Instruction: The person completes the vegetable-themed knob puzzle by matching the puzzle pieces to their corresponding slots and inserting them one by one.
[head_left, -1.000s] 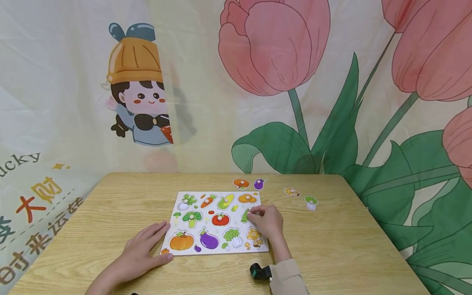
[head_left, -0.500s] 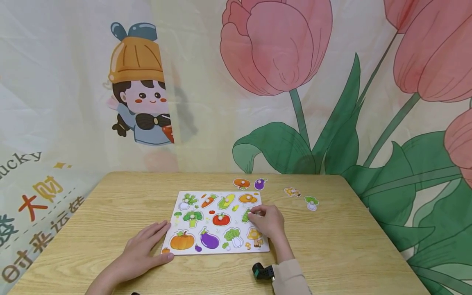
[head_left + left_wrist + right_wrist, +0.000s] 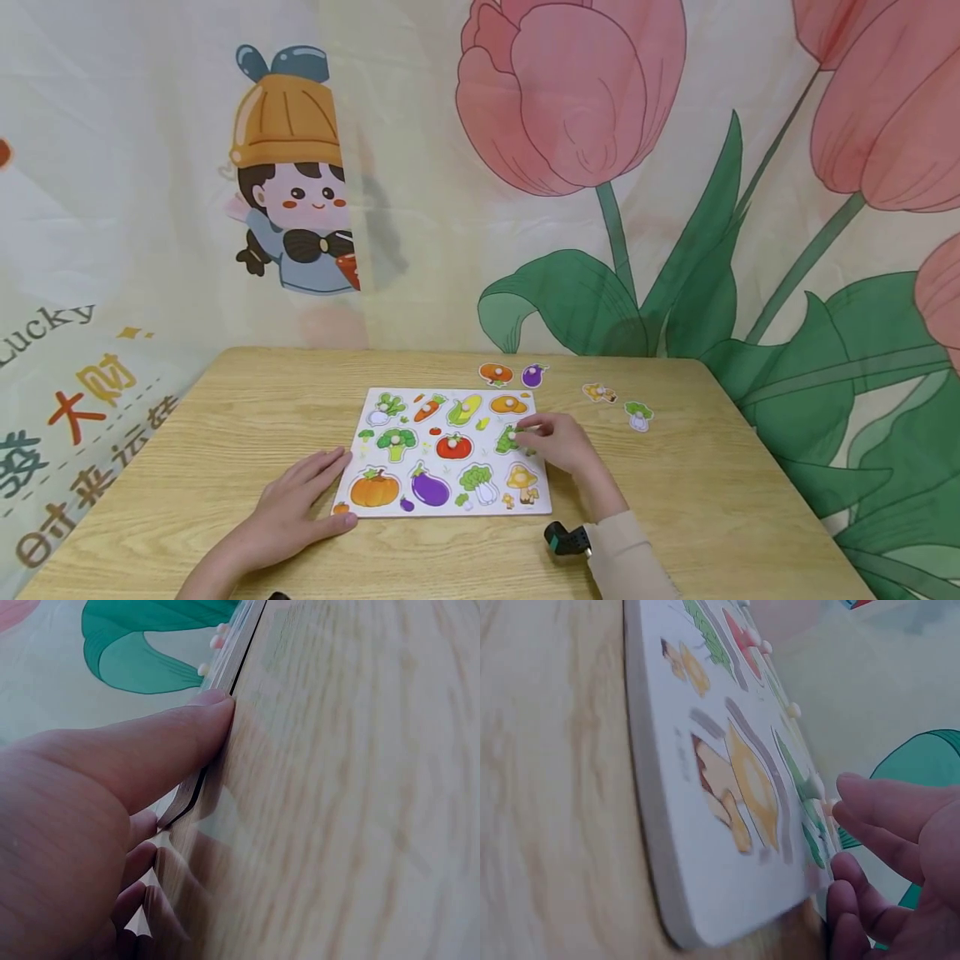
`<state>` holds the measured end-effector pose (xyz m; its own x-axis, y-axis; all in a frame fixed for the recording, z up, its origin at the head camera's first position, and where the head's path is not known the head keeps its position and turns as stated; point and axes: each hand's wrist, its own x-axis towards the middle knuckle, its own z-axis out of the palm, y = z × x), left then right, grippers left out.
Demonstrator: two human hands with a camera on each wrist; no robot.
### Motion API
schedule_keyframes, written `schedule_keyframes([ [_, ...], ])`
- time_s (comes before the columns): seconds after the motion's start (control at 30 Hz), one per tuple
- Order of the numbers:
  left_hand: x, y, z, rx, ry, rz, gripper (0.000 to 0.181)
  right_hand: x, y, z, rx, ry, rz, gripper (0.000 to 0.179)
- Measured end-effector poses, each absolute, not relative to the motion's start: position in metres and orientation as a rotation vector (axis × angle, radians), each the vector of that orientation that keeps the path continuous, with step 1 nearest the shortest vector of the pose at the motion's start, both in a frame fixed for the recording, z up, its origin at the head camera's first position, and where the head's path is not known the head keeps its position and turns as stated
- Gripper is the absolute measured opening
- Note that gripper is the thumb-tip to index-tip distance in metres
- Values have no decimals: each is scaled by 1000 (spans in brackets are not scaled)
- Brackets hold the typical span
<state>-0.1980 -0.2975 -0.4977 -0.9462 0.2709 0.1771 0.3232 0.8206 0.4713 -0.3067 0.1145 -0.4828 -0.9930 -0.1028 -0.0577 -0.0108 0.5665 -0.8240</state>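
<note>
A white vegetable knob-puzzle board (image 3: 405,505) lies on the table. My left hand (image 3: 288,508) rests at its near left corner, fingers extended along the left edge and thumb (image 3: 202,724) against the near edge. At the board's right side is my right hand (image 3: 562,446), its thumb and fingertips just off the knob (image 3: 815,786) of a green pea-pod piece (image 3: 507,440), which sits in its slot. Tomato (image 3: 454,448), broccoli (image 3: 396,440), corn (image 3: 465,409) and carrot (image 3: 429,409) pieces also sit in the board.
Loose pieces lie beyond the board: a pumpkin (image 3: 496,374), an eggplant (image 3: 533,376), a mushroom (image 3: 599,392) and a bok choy (image 3: 639,416). A printed cloth (image 3: 420,208) hangs behind the wooden table (image 3: 247,417). A black wrist camera (image 3: 566,539) sits by the right sleeve.
My right hand has drawn back to the right from the pea-pod piece, whose knob now shows. My left hand stays at the board's corner. The head view has shifted slightly.
</note>
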Motion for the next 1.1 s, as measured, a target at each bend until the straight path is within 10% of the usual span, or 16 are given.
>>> schedule_keyframes([
  [0.77,-198,-298,-501,-473,-2889,-760,91,-390,140,-432,-744,2801,-933,27],
  [1.1,-197,-297,-498,-466,-2897,-739,90,-410,101,-456,-455,2914,-1137,25],
])
